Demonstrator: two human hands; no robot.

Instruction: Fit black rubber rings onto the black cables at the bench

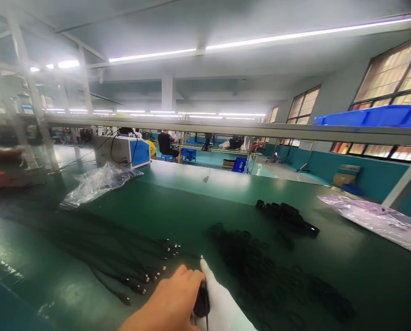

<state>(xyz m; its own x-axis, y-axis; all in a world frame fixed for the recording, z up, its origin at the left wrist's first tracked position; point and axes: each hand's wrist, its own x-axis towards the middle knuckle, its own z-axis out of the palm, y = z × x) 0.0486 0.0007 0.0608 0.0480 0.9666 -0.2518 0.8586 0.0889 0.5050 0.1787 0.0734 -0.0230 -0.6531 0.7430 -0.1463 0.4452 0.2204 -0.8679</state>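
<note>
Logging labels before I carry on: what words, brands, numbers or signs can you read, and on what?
No text can be read.
Blue-fronted machine: any markings too small to read.
Stacked boxes: any print too blurred.
Pinkish plastic bag: no legible lettering.
Held black item: no legible lettering.

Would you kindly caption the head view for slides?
Bare left hand and white-gloved right hand hold a black corded object above a green tabletop.

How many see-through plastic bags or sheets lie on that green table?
2 that I can see: a crumpled, clear plastic bag at the left, before the blue-and-grey box-shaped machine, and a flat, pinkish plastic sheet at the far right. Others may be hidden.
</note>
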